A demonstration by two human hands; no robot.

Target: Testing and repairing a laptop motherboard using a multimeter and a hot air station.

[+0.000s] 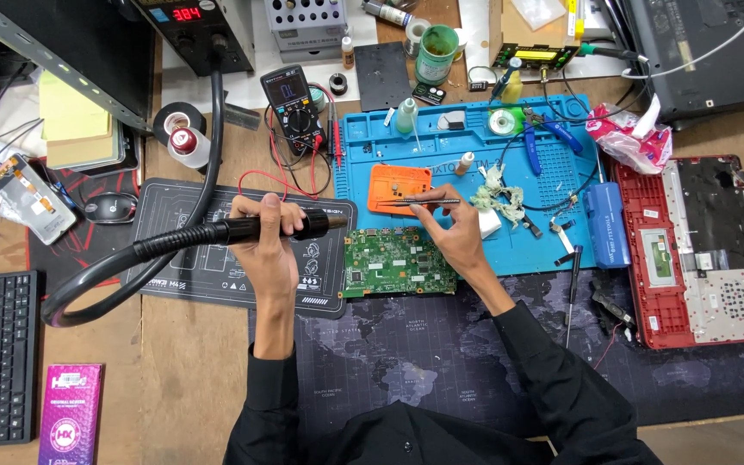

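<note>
Above the green rectangular circuit board [399, 263], the left hand [262, 237] clenches a black hot-air wand [273, 227] with its thick hose. Just right, the right hand [451, 226] pinches thin metal tweezers [419, 201] near the orange square pad [399, 188].

Circuit board [398, 263] lies between two mats [475, 172] (laptop base [699, 250] far right).

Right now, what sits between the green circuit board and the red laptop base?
In the head view, between the green circuit board and the red laptop base lie a black screwdriver, a blue battery pack and the blue work mat's edge.
</note>
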